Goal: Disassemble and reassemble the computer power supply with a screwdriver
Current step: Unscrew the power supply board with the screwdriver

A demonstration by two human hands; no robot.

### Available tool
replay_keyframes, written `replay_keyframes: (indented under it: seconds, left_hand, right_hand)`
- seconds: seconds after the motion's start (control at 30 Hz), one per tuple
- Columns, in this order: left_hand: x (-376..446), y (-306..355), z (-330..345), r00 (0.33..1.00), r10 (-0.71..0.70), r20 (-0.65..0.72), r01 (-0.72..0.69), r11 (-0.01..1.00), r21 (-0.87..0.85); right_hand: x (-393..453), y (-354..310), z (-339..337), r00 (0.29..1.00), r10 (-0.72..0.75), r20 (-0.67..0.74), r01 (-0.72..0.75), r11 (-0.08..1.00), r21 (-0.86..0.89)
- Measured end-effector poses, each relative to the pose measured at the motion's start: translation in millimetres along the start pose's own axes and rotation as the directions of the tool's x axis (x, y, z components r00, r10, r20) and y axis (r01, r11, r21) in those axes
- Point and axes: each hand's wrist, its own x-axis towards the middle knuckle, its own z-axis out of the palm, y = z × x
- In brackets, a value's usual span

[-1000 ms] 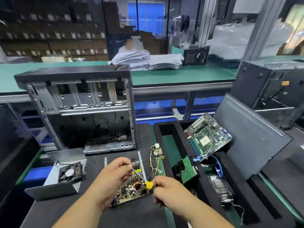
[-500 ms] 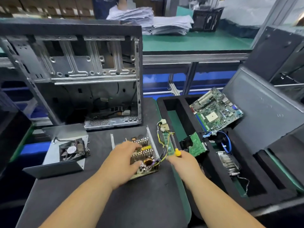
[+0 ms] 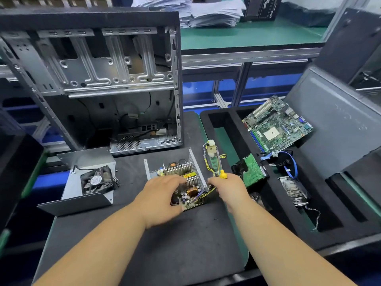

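Green power-supply circuit board (image 3: 188, 190) with silver finned heatsinks and a copper coil, sitting in its open grey metal tray (image 3: 194, 162) near the middle of the black work mat (image 3: 165, 244), toward the right edge. Left hand (image 3: 159, 200) curled over the board's near left side, fingers gripping it. Right hand (image 3: 231, 187) closed around a yellow-handled screwdriver (image 3: 222, 174), only the yellow butt showing above the fist, knuckles just beside the tray's right wall. Bundle of yellow and black wires (image 3: 212, 159) trailing from the board up along the mat's right edge to white connectors.

Grey metal cover with a black fan (image 3: 97, 180) lying near the mat's left edge, a few small screws (image 3: 117, 180) just beside it. Open black-and-silver computer case (image 3: 99, 79) standing at the mat's far edge. Off the right edge, a black foam tray (image 3: 226, 124) holding a green motherboard (image 3: 276, 124), a smaller green card (image 3: 250, 170), blue cables (image 3: 290, 166) and a finned silver heatsink (image 3: 292, 190).
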Motion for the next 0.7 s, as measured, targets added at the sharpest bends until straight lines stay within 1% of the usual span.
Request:
replay_keyframes:
  seconds: [0.07,0.13,0.33,0.5,0.7]
  left_hand:
    - [1,0,1,1.000,-0.016,-0.007,0.016,1.000,-0.023]
    - [1,0,3,1.000,-0.024,-0.017,0.024,1.000,-0.008]
    - [2,0,5,0.999,-0.046,-0.013,0.046,0.999,0.000]
    - [1,1,3,0.999,-0.046,-0.006,0.046,0.999,-0.006]
    - [3,3,1,0.999,-0.044,0.009,0.044,0.999,-0.006]
  right_hand:
    - [-4,3,-2,1.000,0.001,-0.016,-0.001,1.000,-0.005]
    - [-10,7,-6,1.000,-0.008,-0.019,0.007,1.000,-0.012]
    - [-27,9,-14,0.999,-0.014,0.029,0.014,1.000,0.017]
    - [-38,9,-15,0.999,-0.032,0.027,0.031,0.999,0.027]
    - [-48,8,-16,0.998,-0.055,0.029,0.056,0.998,-0.013]
